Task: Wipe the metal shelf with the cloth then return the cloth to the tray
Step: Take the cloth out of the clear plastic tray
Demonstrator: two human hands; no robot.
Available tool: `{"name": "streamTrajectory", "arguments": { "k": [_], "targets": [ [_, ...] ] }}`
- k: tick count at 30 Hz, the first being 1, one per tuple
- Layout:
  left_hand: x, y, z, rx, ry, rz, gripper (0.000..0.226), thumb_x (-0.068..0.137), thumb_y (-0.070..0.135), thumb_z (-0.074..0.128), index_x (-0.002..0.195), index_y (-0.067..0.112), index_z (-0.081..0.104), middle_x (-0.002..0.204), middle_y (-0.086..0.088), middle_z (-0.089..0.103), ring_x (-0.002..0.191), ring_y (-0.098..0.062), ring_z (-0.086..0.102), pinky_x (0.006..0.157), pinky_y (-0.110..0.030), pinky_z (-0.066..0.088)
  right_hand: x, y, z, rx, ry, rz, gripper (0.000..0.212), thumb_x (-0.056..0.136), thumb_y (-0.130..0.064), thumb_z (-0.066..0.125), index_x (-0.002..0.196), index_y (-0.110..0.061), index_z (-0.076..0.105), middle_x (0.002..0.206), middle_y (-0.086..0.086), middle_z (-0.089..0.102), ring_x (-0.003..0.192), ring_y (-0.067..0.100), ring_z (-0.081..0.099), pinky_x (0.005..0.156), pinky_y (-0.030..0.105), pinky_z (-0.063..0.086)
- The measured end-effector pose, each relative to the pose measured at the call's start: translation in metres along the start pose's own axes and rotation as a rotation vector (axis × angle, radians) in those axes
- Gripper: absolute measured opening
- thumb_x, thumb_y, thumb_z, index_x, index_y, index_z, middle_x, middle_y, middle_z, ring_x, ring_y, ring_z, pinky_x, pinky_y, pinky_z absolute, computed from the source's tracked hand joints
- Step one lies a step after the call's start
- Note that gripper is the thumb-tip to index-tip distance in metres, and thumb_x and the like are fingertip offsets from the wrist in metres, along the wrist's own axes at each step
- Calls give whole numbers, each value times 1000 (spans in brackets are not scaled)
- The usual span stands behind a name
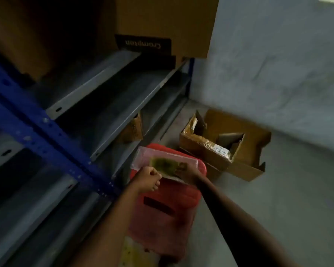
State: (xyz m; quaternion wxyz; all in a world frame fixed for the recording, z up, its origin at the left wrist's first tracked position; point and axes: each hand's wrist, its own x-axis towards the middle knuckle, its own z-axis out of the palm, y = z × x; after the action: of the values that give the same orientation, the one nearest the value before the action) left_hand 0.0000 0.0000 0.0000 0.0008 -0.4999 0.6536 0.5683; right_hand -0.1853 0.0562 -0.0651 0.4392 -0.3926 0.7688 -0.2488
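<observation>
So the green cloth (167,165) is lying across the pale tray (143,154) on the red bin (166,209), long axis running between both hands, left hand (149,179) pinching its near end and right hand (185,171) gripping the far one.

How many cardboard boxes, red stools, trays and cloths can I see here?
Cardboard boxes: 3 (big one on the shelf, small one lower down, open one on the floor)
Red stool: 1
Tray: 1
Green cloth: 1
Total: 6
</observation>
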Motion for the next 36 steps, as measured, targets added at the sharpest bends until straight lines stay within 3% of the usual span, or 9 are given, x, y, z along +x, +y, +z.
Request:
{"name": "streamTrajectory", "arguments": {
  "k": [4, 9, 15, 18, 21, 25, 28, 31, 36],
  "targets": [
    [53, -5, -2, 58, 39, -21, 13, 89, 6, 52, 76, 8, 53, 71, -10, 62, 59, -18, 58, 58, -27, 47, 33, 7, -6, -343, 152, 81, 16, 88, -33, 61, 94, -18, 57, 80, -5, 47, 84, 17, 46, 73, 26, 34],
    [81, -27, -11, 343, 220, -9, 17, 77, 13, 63, 68, 18, 50, 76, -3, 61, 74, -21, 58, 64, -31, 47, 61, 22, 26, -381, 175, 35, 54, 93, -36, 54, 133, -3, 41, 126, 15, 56, 114, 27, 54, 94, 34, 39],
    [83, -66, -20, 724, 308, 92, 32, 82, 24, 70, 109, 15, 56, 121, -5, 48, 110, -22, 47, 88, -36, 43, 75, 43, 39, -506, 198, -71, 39, 80, -54, 53, 78, -17, 64, 89, 7, 61, 78, 21, 56, 65, 32, 43],
    [91, -78, -25, 788, 313, 130, 30, 88, 29, 61, 116, 17, 58, 127, -2, 51, 117, -20, 43, 95, -37, 39, 68, 42, 26, -268, 223, -191, 26, 74, -41, 64, 68, -20, 51, 75, 0, 49, 67, 15, 46, 58, 22, 34],
    [98, -82, -25, 822, 334, 183, 20, 92, 29, 53, 108, 24, 64, 125, 3, 55, 119, -18, 41, 95, -38, 33, 53, 33, 11, 223, 194, -170, 12, 72, -10, 71, 76, -12, 60, 72, 5, 64, 63, 20, 63, 53, 32, 50],
    [97, -87, -20, 841, 304, 227, 18, 88, 21, 55, 100, 27, 68, 124, 2, 59, 126, -22, 38, 97, -48, 37, 33, 24, -20, 687, 165, -71, 37, 74, 8, 62, 105, -12, 64, 99, 17, 69, 91, 35, 67, 74, 40, 57],
    [90, -84, -15, 682, 373, 232, 21, 90, 20, 48, 89, 22, 69, 113, -3, 62, 121, -28, 43, 95, -51, 41, 11, 19, -46, 998, 35, -74, 38, 83, 10, 53, 114, -12, 56, 92, 18, 67, 72, 30, 67, 58, 34, 58],
    [87, -86, -14, 755, 368, 327, 31, 89, 35, 41, 88, 19, 68, 102, -3, 67, 119, -34, 47, 92, -50, 44, -4, 12, -56, 1083, -25, -24, 36, 87, 8, 45, 117, -10, 56, 74, 17, 61, 45, 23, 59, 37, 27, 50],
    [108, -111, -16, 797, 317, 329, 28, 96, 26, 40, 107, 18, 65, 117, -6, 63, 125, -30, 43, 112, -39, 19, -14, -15, -52, 1139, -33, -11, 30, 78, 6, 56, 105, -5, 63, 82, 17, 67, 61, 30, 65, 49, 30, 55]
  ]
}}
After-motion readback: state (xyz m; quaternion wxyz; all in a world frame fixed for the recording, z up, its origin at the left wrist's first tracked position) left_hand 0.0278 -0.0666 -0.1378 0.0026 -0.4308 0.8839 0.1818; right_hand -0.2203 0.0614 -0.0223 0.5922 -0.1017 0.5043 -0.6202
